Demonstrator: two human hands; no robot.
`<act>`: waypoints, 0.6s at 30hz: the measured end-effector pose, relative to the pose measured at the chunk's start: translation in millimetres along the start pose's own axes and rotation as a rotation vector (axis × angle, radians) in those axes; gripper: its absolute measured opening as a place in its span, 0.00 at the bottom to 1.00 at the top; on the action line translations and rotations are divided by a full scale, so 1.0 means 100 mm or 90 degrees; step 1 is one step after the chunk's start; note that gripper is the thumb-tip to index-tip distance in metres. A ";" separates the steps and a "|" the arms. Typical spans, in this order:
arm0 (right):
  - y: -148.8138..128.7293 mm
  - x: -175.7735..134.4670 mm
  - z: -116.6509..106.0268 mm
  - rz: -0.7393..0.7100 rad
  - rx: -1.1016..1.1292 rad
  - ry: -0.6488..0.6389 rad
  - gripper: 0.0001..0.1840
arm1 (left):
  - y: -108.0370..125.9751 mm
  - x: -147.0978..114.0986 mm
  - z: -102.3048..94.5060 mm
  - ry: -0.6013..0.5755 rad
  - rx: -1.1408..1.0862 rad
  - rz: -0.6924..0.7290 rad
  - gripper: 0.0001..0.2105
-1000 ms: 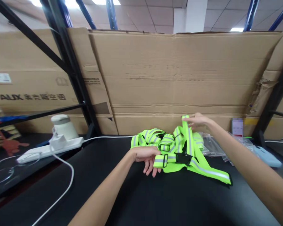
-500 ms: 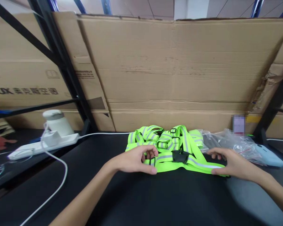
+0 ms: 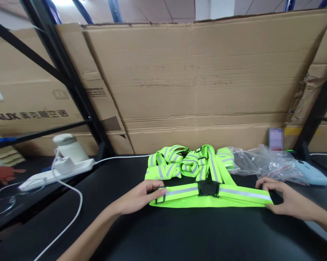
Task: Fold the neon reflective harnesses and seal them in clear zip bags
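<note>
A neon green reflective belt (image 3: pixel 179 192) with a silver stripe is stretched sideways on the black table, its black buckle (image 3: pixel 208 188) near the middle. My left hand (image 3: pixel 149 194) pinches the belt's left end by a black slider (image 3: pixel 160 194), thumb on top. At the other end, my right hand (image 3: pixel 277 195) has its thumb at the lower corner and its fingers by the upper edge, with the strap's end between them. Behind the belt lies a heap of matching green reflective straps (image 3: pixel 190 163), partly rolled up, with black sliders; one strap runs down to the belt.
Clear plastic bags (image 3: pixel 272 165) and a light blue phone-like item (image 3: pixel 314 173) lie at the right. On the left stand a white power strip (image 3: pixel 79 167), a pale lidded container (image 3: pixel 71 146) and a white cable (image 3: pixel 76 214). A cardboard wall (image 3: pixel 193 79) closes off the back.
My hands have moved apart, the left one leftward and the right one slightly rightward. The belt, slack and bunched before, is now pulled straighter and lies nearer, in front of the heap.
</note>
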State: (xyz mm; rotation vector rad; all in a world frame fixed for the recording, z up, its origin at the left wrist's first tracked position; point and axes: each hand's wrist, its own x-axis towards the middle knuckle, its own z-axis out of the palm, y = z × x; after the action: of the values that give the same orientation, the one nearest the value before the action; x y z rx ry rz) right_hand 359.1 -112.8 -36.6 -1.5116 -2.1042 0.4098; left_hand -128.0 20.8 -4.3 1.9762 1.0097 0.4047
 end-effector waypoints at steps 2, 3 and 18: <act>0.02 -0.05 0.01 0.001 -0.033 0.011 0.07 | -0.02 0.00 -0.01 -0.052 0.002 -0.005 0.21; 0.02 -0.07 0.01 0.003 -0.042 0.017 0.09 | -0.04 0.00 -0.01 -0.070 0.003 -0.006 0.22; -0.34 -0.01 0.05 0.307 0.790 0.254 0.18 | 0.30 0.03 0.27 0.292 -0.624 -0.046 0.14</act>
State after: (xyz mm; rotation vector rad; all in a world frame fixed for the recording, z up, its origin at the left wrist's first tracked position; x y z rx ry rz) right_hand 330.4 -124.7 -23.2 -1.1043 -0.7766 1.1802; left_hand -94.8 -0.8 4.2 0.9730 0.8883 1.1017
